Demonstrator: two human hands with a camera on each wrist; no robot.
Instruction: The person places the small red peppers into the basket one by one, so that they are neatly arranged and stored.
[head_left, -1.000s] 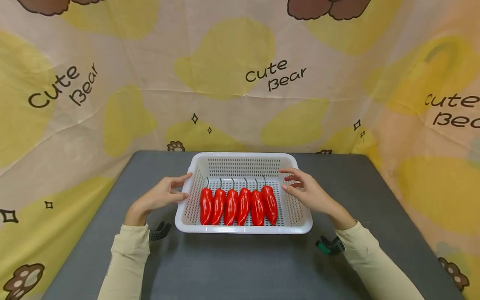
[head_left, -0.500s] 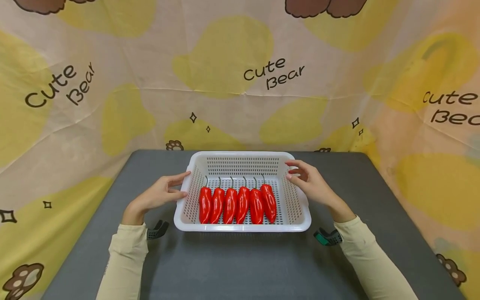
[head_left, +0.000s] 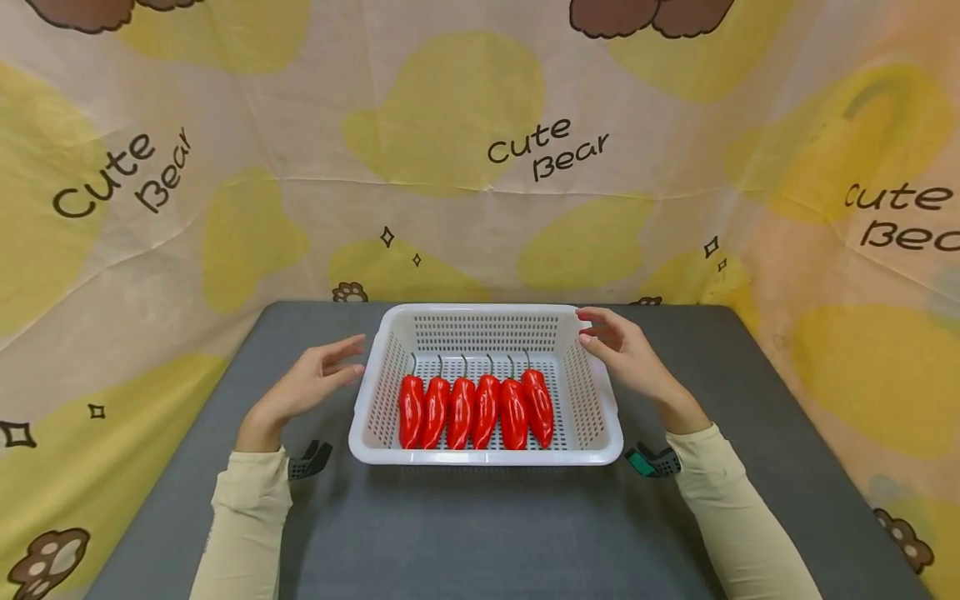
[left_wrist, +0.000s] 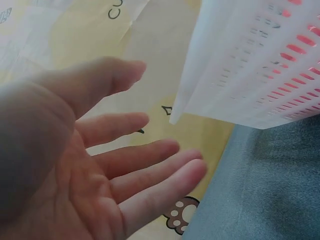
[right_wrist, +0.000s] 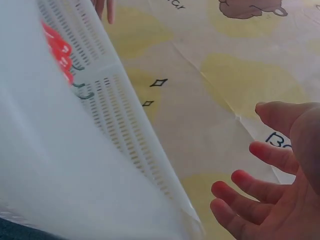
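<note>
A white perforated plastic basket stands on the grey table. Several red peppers with green stems lie side by side in it, their stems toward the back. My left hand is just off the basket's left side, fingers extended and holding nothing. In the left wrist view, a gap separates that hand from the basket wall. At the basket's back right corner is my right hand, its fingers loosely bent. The right wrist view shows this hand apart from the basket rim, with nothing in it.
The grey table extends around the basket on all sides. Behind it hangs a yellow and cream cloth printed with bears and lettering. Dark wrist straps sit at both sleeves.
My left hand has let go of the basket's left rim and drawn back to the left. My right hand has moved outward and back, from over the basket to its right rim.
</note>
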